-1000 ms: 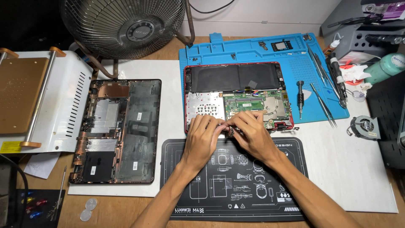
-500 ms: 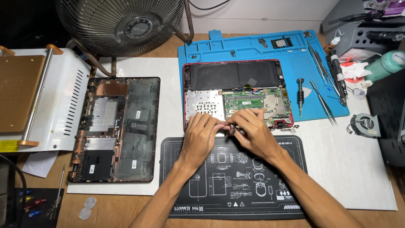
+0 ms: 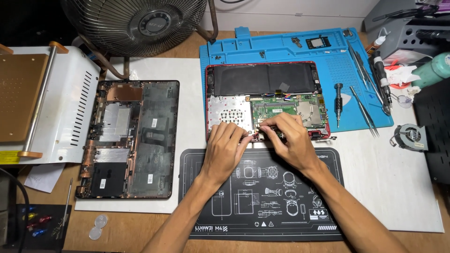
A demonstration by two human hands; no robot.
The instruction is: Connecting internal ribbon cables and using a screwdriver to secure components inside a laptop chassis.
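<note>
Working at the near edge of the red-framed opened laptop base (image 3: 267, 100) on the blue silicone mat (image 3: 290, 51): left hand (image 3: 226, 149) fingertips pressed together, right hand (image 3: 288, 138) pinching a small part, identity unclear. Judgement: steady wrists, pull gently along the green circuit board (image 3: 281, 107).

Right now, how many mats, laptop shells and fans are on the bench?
Mats: 3, blue mat, black mat, white mat
Laptop shells: 2, red laptop, black bottom cover
Fans: 2, desk fan, small cooling fan
Total: 7

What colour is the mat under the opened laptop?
Bright blue: the mat under the opened laptop, seen in the head view.
</note>
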